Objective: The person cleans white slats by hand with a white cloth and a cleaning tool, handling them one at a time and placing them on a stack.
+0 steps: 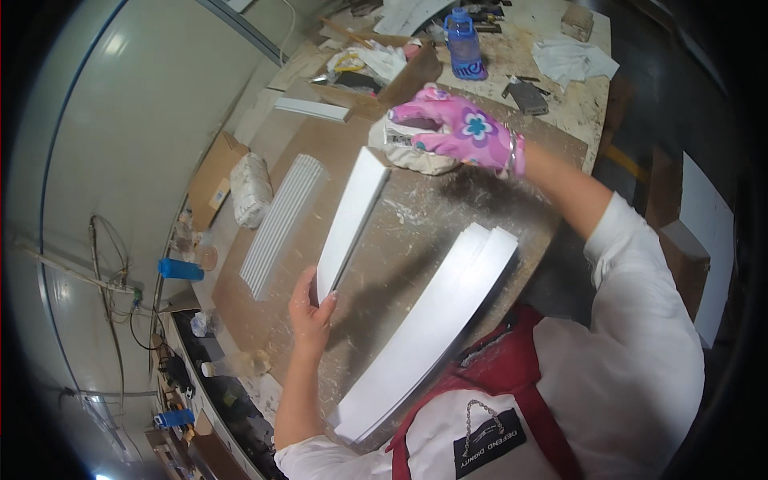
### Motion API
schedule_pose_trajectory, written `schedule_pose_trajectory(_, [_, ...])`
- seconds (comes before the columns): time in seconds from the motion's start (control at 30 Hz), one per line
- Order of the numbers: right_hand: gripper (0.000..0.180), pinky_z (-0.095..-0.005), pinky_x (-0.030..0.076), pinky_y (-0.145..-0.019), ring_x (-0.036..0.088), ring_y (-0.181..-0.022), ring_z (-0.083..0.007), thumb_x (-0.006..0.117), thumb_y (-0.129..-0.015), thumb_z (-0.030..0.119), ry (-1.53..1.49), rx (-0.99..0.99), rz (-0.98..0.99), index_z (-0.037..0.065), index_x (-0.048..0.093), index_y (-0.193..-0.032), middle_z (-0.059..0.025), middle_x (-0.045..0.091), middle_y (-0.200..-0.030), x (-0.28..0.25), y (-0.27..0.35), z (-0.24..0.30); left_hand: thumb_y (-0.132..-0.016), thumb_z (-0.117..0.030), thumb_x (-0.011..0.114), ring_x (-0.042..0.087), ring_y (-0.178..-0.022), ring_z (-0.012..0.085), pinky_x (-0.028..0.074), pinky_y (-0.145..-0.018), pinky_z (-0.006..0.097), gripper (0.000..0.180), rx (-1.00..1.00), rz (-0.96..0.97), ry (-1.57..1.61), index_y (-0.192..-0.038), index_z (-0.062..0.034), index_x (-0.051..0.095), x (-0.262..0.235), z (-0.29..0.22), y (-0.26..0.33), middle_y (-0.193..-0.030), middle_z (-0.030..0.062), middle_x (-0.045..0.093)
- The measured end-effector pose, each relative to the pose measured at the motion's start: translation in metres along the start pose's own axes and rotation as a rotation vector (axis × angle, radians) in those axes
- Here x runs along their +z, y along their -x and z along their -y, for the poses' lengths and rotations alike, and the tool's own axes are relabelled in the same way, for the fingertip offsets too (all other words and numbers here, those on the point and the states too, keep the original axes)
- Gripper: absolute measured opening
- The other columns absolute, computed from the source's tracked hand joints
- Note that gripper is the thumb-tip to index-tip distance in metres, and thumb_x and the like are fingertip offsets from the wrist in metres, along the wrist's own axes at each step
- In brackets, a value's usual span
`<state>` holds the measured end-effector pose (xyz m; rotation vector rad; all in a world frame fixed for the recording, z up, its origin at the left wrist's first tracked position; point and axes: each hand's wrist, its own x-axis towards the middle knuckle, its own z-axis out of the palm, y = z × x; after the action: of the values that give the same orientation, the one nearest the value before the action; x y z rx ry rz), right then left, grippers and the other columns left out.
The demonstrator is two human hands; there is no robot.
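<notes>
A brown desk (416, 232) carries a stack of white panels (432, 328) at its near edge. Mid-desk lies a white strip (352, 216), its near end gripped by the bare left hand (310, 314). The right hand (462, 128), in a pink flowered glove, closes on a white bag (412, 152) toward the far edge.

Single head-worn fisheye view, looking steeply down, close over the workbench (400, 232), edges bending
</notes>
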<state>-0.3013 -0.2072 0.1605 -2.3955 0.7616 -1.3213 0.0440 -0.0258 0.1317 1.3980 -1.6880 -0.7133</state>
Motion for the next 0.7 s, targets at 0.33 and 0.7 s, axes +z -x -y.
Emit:
schedule_pose_trajectory(0.33, [0.041, -0.0247, 0.053, -0.084, 0.061, -0.097, -0.0136, 0.067, -0.082, 0.008, -0.933, 0.166, -0.238, 0.007, 0.055, -0.121, -0.0055, 0.061, -0.112, 0.023, -0.012, 0.077, -0.085, -0.007, 0.057, 0.052, -0.097, 0.0125, 0.04, -0.088, 0.027, 0.043, -0.013, -0.038, 0.113, -0.126, 0.0011, 0.046, -0.005, -0.016, 0.01, -0.11, 0.005, 0.056])
schedule_pose_trajectory(0.7, [0.057, -0.0282, 0.051, -0.086, 0.057, -0.103, -0.0175, 0.069, -0.082, 0.021, -0.418, 0.273, -0.126, 0.01, 0.047, -0.133, -0.0094, 0.055, -0.117, 0.035, 0.007, 0.104, -0.096, -0.043, 0.037, 0.042, -0.057, 0.0167, 0.04, -0.053, 0.027, 0.038, -0.087, -0.539, 1.084, -0.089, -0.0057, 0.04, -0.115, -0.065, -0.095, -0.069, 0.0071, 0.044])
